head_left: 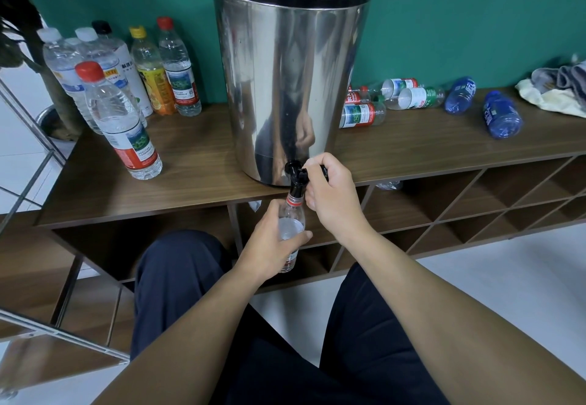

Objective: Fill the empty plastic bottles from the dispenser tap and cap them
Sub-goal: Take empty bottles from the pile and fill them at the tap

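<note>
A steel dispenser [285, 81] with a black lid stands on the wooden counter [190, 157]. Its black tap [296, 179] juts over the counter's front edge. My left hand [269, 246] grips a clear uncapped bottle [291, 220] upright, with its red-ringed neck right under the spout. My right hand [329, 188] is curled round the tap's handle. Several capped, filled bottles [120, 112] stand at the left of the counter. Several uncapped bottles, some clear [364, 114] and some blue [501, 115], lie on their sides at the right.
A heap of cloths [558, 90] lies at the far right of the counter against the green wall. Open wooden cubbies [475, 201] run under the counter. My knees in dark trousers [177, 277] are below my arms. A metal frame [38, 166] stands at left.
</note>
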